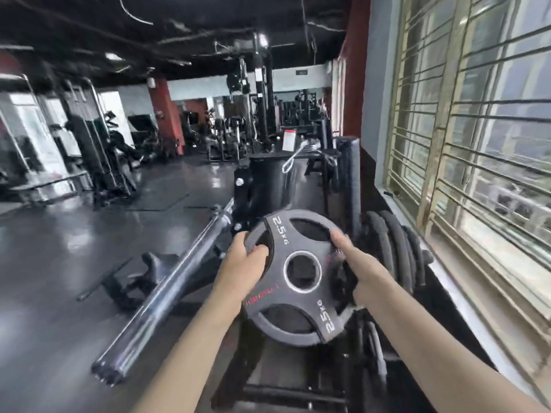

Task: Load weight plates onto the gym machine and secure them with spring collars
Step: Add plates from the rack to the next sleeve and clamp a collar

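Observation:
A black 2.5 kg weight plate [298, 311] with three grip slots and a steel-ringed centre hole is held up in front of me, face toward the camera. My left hand [243, 263] grips its upper left rim, fingers curled through a slot. My right hand [362, 266] holds the right rim, index finger stretched along the top slot. A long steel bar sleeve [167, 296] of the machine runs diagonally to the left of the plate, its end near the lower left. A spring collar [290, 162] hangs on the black machine post behind.
Several larger black plates [393, 251] stand on a rack right of my hands, under a barred window [477, 129]. The machine's black frame [262, 180] rises ahead. Dark glossy floor [59, 263] spreads left, with other gym machines [89, 144] at the back.

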Tool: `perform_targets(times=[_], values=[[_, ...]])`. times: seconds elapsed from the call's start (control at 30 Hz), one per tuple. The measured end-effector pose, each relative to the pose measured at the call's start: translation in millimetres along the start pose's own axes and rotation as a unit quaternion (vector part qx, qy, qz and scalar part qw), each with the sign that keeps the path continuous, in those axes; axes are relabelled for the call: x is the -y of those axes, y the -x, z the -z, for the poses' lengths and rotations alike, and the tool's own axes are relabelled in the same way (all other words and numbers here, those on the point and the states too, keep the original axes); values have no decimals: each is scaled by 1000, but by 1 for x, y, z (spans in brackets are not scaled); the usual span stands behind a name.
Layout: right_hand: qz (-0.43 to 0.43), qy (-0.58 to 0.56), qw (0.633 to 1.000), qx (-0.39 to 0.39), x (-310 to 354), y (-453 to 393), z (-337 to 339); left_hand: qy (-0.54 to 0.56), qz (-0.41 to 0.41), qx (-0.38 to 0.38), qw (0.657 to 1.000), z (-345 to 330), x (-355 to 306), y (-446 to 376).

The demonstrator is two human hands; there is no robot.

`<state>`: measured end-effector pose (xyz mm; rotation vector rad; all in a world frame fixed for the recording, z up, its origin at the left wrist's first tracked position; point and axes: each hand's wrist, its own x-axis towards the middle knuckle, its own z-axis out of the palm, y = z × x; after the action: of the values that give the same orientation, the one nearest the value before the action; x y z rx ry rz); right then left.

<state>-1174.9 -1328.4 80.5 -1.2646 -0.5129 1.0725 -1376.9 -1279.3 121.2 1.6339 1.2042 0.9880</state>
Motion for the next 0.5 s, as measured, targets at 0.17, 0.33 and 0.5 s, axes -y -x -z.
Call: perform_targets(times=[0.17, 0.33, 0.5], values=[[-56, 56, 997, 10, -19, 42, -89, 49, 66, -29, 996, 104, 16, 45], [-77, 69, 992, 75, -48, 62, -146, 66, 91, -71, 991, 168, 38, 83], [-100, 91, 980, 146, -71, 85, -189, 127, 126, -147, 973, 217, 79, 92]])
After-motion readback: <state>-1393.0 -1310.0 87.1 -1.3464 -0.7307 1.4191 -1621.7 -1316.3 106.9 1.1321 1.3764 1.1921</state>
